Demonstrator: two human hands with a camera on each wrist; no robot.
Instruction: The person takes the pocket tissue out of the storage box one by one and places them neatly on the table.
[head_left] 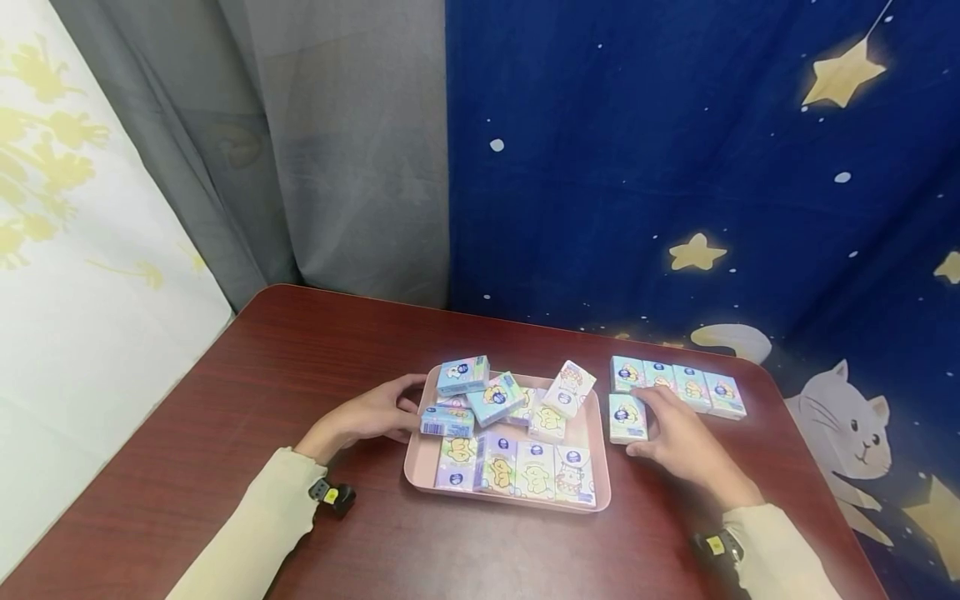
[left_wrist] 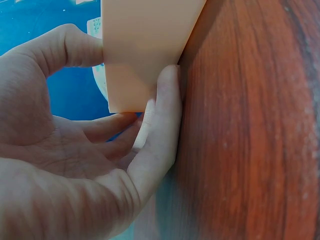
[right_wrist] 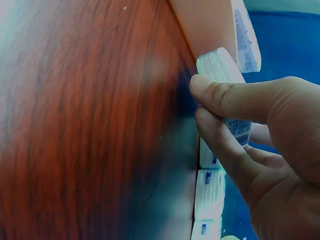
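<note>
Head view: the left hand (head_left: 367, 417) grips the pink tray (head_left: 420, 471) at its left rim; the right hand (head_left: 678, 442) pinches a tissue pack (head_left: 626, 417) on the table (head_left: 225, 417) just right of the tray, long axis running away from the person, below a row of packs (head_left: 678, 385); bare wood lies left and near.

Left wrist view: thumb and fingers (left_wrist: 165, 115) clasp the tray's edge (left_wrist: 145, 50).

Right wrist view: thumb and fingers (right_wrist: 235, 95) squeeze the pack (right_wrist: 220, 67).

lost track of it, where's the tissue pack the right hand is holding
In the head view the tissue pack sits on the table just right of the pink tray, in front of the row of four packs, held by the right hand.
</note>
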